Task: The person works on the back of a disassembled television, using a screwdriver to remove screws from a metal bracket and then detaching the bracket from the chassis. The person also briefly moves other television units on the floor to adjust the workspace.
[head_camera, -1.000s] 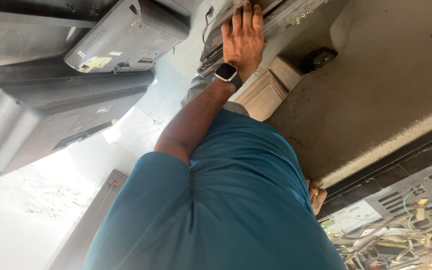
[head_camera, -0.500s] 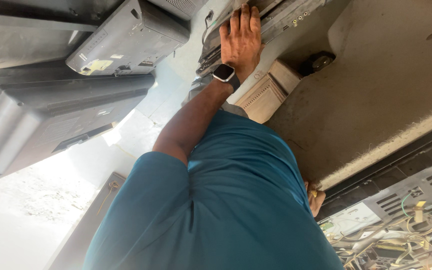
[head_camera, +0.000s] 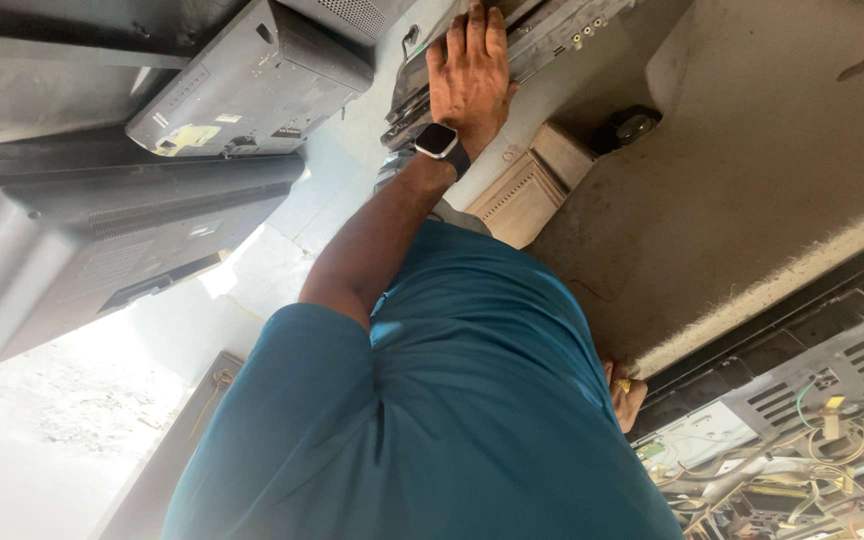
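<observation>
My left hand [head_camera: 468,72], with a dark watch [head_camera: 439,142] on its wrist, lies flat with the fingers together on the back of a dark flat television set [head_camera: 542,35] leaning at the top middle. The fingertips run out of the top of the view. Small connector sockets show on the set just right of the hand. My teal shirt [head_camera: 472,420] fills the lower middle. Only a sliver of my right hand [head_camera: 628,394], wearing a ring, shows past the shirt's right edge; what it holds is hidden.
Two grey television backs [head_camera: 252,85] [head_camera: 102,250] are stacked at the left. A wooden block [head_camera: 527,190] and a black round part [head_camera: 632,128] lie on the beige floor [head_camera: 752,180]. An open chassis with boards and loose wires [head_camera: 812,450] sits at the lower right.
My left hand stays pressed on the dark set. The view has shifted only slightly.
</observation>
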Available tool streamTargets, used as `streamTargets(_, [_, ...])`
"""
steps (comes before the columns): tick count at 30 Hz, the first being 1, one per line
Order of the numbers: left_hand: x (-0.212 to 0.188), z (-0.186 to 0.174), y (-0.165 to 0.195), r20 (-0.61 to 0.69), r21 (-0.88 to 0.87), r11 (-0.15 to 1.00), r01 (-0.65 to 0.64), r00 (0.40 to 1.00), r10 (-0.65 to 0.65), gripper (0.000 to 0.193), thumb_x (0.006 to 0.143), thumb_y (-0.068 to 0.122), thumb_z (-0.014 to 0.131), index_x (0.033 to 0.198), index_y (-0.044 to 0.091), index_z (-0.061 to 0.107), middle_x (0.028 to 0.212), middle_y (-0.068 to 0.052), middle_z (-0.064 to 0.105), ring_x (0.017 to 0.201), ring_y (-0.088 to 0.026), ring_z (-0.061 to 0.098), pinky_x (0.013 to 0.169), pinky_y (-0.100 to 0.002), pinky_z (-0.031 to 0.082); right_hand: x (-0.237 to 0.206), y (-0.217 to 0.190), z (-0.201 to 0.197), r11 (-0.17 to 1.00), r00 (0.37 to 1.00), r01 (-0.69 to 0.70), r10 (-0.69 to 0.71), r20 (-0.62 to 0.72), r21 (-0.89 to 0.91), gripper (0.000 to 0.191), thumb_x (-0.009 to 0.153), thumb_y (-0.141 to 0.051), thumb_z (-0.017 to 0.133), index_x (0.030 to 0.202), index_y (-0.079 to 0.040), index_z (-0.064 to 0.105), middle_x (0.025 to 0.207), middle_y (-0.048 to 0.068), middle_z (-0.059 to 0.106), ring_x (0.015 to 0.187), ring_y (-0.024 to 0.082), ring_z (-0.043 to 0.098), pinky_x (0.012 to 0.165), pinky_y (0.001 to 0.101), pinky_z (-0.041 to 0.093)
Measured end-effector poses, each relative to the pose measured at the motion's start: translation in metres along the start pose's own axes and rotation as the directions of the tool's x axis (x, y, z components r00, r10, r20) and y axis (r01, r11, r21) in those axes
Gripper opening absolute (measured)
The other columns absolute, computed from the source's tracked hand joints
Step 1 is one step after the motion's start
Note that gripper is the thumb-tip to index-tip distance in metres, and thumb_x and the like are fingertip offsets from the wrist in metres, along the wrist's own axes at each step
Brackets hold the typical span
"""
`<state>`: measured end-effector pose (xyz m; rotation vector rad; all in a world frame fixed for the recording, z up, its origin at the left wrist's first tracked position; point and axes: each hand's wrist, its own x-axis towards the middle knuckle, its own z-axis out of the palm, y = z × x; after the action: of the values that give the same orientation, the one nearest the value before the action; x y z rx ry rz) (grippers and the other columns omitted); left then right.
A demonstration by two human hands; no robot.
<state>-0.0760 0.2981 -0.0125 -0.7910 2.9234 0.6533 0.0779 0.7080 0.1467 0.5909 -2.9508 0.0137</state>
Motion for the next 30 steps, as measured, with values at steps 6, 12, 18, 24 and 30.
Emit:
streamTargets(6, [0.001, 0.002, -0.002, -0.027, -0.001, 1.0, -0.019, 0.999, 0.019, 0.101, 0.078, 0.039, 0.088, 0.151, -0.003, 0.03, 0.155, -0.023, 0.036, 0.14, -0.038, 0.039, 0.109, -0.058, 0.038, -0.001, 0.0, 0.001, 1.0, 1.0, -0.002, 0.002, 0.005, -0.007, 0.008, 0.094, -0.015, 0.066, 0.099, -0.011, 0.07, 0.094, 0.008, 0.068, 0.075, 0.021, 0.056, 0.065, 0.0339, 0.051])
streamTargets(12, [0.002, 0.003, -0.003, -0.039, 0.014, 1.0, -0.021, 0.999, 0.022, 0.102, 0.077, 0.039, 0.088, 0.15, -0.003, 0.031, 0.154, -0.022, 0.037, 0.139, -0.038, 0.04, 0.108, -0.058, 0.038, -0.002, 0.003, 0.0, 1.0, 1.0, 0.002, -0.002, 0.013, -0.003, 0.007, 0.094, -0.014, 0.066, 0.099, -0.011, 0.069, 0.094, 0.008, 0.068, 0.075, 0.021, 0.056, 0.066, 0.0338, 0.051])
streamTargets(18, [0.001, 0.0, -0.002, -0.053, 0.005, 1.0, -0.02, 0.998, 0.02, 0.101, 0.077, 0.039, 0.089, 0.149, -0.003, 0.032, 0.153, -0.022, 0.039, 0.138, -0.037, 0.042, 0.106, -0.057, 0.041, -0.002, 0.006, -0.001, 1.0, 1.0, 0.007, -0.007, 0.014, -0.003, 0.007, 0.094, -0.014, 0.065, 0.098, -0.01, 0.069, 0.094, 0.008, 0.068, 0.075, 0.021, 0.056, 0.066, 0.0336, 0.051])
streamTargets(24, [0.003, -0.001, -0.002, -0.076, 0.011, 1.0, -0.009, 0.997, 0.009, 0.101, 0.075, 0.037, 0.09, 0.148, -0.002, 0.034, 0.151, -0.022, 0.042, 0.138, -0.036, 0.043, 0.106, -0.055, 0.041, 0.0, 0.009, 0.0, 1.0, 1.0, 0.019, -0.019, 0.009, -0.009, 0.006, 0.094, -0.014, 0.064, 0.098, -0.01, 0.068, 0.094, 0.008, 0.068, 0.075, 0.021, 0.056, 0.066, 0.0335, 0.051])
streamTargets(30, [0.004, -0.005, -0.001, -0.074, 0.016, 1.0, 0.009, 0.997, -0.008, 0.1, 0.076, 0.037, 0.089, 0.148, -0.004, 0.034, 0.151, -0.023, 0.041, 0.137, -0.038, 0.044, 0.106, -0.056, 0.042, 0.006, 0.011, 0.004, 0.999, 0.999, 0.044, -0.044, 0.013, 0.003, 0.005, 0.095, -0.013, 0.064, 0.097, -0.01, 0.067, 0.093, 0.008, 0.067, 0.075, 0.021, 0.056, 0.066, 0.0333, 0.051])
